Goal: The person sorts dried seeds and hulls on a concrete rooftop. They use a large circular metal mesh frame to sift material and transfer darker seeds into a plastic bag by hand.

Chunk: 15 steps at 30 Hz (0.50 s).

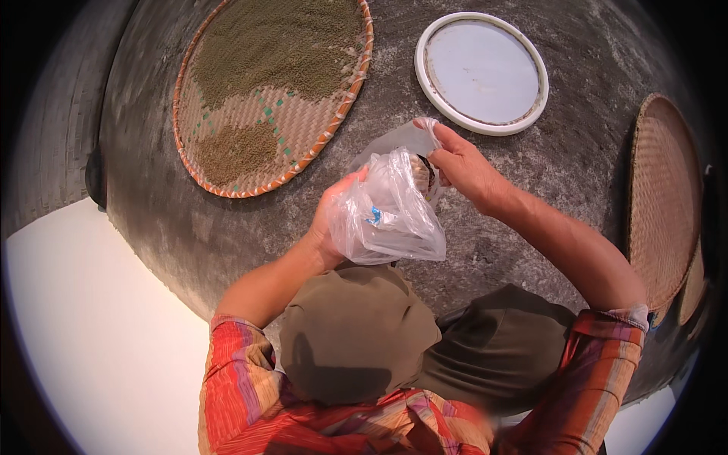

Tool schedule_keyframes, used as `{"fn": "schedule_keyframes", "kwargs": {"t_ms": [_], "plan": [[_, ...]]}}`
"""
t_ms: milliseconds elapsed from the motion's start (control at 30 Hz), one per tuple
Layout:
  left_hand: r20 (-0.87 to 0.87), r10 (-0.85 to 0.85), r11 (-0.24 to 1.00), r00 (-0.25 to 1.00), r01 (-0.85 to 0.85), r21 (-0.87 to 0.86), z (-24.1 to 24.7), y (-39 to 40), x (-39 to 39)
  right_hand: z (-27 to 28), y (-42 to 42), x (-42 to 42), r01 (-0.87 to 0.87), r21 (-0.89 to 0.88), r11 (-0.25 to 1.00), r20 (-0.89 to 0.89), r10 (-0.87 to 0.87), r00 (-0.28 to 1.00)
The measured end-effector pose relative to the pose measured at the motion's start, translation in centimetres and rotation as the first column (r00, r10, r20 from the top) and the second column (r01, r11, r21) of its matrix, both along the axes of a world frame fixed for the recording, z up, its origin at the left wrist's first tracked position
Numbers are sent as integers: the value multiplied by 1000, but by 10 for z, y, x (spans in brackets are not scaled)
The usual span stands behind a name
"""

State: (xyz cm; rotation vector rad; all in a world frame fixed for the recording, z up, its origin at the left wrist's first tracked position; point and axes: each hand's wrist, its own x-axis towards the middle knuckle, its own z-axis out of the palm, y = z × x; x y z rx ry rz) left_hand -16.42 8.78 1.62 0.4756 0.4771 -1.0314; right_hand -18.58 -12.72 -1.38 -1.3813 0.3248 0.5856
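Observation:
A clear plastic bag (392, 227) is held up in front of my knees. My left hand (335, 213) supports it from the left side, its fingers partly hidden by the film. With thumb and fingers, my right hand (458, 162) pinches the bag's upper right edge. Inside, near the right fingers, shows a pale and dark-brown thing (421, 173), too covered to name. A small blue piece (373, 215) is visible through the crumpled plastic.
A round woven bamboo tray (310, 151) with greenish grain (278, 51) lies on the concrete floor (273, 227), ahead left. Ahead right is a white round lid (483, 71). Another woven tray (662, 205) stands at the far right. My bent knees (358, 330) are below the bag.

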Motion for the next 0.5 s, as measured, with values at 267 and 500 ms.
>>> {"fn": "schedule_keyframes", "kwargs": {"t_ms": [267, 500], "plan": [[165, -245, 930, 955, 184, 317, -80, -68, 2, -21, -24, -37, 122, 124, 985, 26, -126, 992], [422, -805, 579, 418, 392, 715, -115, -38, 14, -25, -66, -45, 140, 190, 972, -116, -119, 986]]}}
